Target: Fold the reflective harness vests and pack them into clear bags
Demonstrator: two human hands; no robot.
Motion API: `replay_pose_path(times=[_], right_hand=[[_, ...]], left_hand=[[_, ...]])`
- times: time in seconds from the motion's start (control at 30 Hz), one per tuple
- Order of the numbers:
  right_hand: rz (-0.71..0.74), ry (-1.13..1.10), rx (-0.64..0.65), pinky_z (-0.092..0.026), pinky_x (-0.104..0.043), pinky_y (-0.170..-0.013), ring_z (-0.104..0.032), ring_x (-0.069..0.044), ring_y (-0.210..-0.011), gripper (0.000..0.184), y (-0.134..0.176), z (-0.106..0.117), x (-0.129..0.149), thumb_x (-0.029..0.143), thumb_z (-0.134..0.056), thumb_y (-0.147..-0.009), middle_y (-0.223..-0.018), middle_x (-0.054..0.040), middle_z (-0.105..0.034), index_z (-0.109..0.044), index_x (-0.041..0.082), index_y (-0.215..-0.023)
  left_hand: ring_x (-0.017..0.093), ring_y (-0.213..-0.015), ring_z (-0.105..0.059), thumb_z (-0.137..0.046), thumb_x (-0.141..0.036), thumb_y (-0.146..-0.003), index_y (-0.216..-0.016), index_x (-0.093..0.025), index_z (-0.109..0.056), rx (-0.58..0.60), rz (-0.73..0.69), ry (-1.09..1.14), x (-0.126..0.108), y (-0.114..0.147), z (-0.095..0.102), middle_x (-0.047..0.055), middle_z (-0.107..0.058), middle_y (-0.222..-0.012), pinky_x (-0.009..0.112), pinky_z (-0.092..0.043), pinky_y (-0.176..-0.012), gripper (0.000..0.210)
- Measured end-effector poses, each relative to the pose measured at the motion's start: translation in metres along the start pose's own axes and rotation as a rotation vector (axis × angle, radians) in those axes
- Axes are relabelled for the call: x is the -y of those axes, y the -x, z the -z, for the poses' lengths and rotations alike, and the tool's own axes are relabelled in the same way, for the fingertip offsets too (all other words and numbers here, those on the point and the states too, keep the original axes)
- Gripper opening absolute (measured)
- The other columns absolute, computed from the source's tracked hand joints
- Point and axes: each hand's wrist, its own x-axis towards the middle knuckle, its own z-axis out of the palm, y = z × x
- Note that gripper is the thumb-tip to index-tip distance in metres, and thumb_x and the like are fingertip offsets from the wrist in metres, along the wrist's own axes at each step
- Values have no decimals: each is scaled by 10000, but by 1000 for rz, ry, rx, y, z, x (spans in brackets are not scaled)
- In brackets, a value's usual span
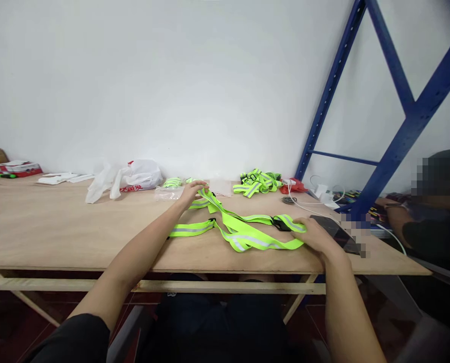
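A neon-yellow reflective strap vest (243, 237) with silver stripes and black buckles lies loosely spread across the wooden table in front of me. My left hand (194, 192) is closed on its upper strap at the far side and lifts part of the band slightly. At the right end, my right hand (315, 236) has its fingers on the looped strap beside a black buckle (281, 224); its fingertips are partly hidden behind the band. One strap end runs left under my left forearm.
A pile of similar reflective straps (259, 182) lies by the wall, near a red bag (293, 186) and a white cable (304, 205). White plastic bags (142, 175) stand to the left. A dark flat object (336, 233) and a blue rack post (376, 176) are right. Another person sits at far right.
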Motion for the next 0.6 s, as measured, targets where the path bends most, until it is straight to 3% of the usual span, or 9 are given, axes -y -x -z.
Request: replay_pose_path(times=[0.17,0.33,0.6], right_hand=[[-50,149,37,-442,-348,-1020,-629,-298,-1169,493,-9,-2,1,242,-584,-817,-1276,-190,-648,-657,113,-1287],[-154,201,105,-486,-402,-954,-644,-347,-1164,505,-3,4,8,321,-575,-845,-1283,-175,-675,-659,173,-1321],[-195,228,190,-504,-356,-833,-686,-327,-1081,379,13,22,35,271,-582,-780,-1151,-164,-734,-769,212,-1105]], left_hand=[[244,-974,-686,-710,-338,-665,-930,-207,-669,26,6,-52,4,-1,-1,69,-754,-958,312,-501,-715,299],[247,-986,-681,-712,-355,-671,-948,-205,-668,35,10,-89,6,-2,-1,72,-753,-988,304,-496,-703,318],[273,-1051,-662,-732,-365,-665,-1017,-219,-653,53,17,-140,9,0,-2,69,-743,-1014,347,-541,-763,388]])
